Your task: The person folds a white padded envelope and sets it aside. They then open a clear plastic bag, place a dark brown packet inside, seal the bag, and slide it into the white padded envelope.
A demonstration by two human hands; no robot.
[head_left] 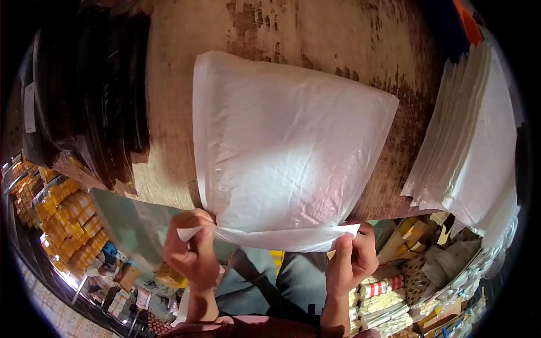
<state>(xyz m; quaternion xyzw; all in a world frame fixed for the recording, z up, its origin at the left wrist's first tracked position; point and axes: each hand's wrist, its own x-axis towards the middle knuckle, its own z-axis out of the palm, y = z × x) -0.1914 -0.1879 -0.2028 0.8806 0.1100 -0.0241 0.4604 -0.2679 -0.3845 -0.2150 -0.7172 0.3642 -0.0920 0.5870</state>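
A white padded mailer bag lies on the worn wooden table, its near end hanging over the front edge toward me. My left hand is closed, pinching the left corner of the bag's near edge between thumb and fingers. On the other side, my right hand pinches the right corner in the same way. Between the two hands the near edge is stretched and folded into a narrow strip. Whatever the bag may contain is hidden.
Dark, glossy plastic-wrapped packs stand along the table's left side. A stack of white mailer bags lies at the right, near a blue and orange object. Below are yellow-wrapped packages on the left and white rolled bundles on the right.
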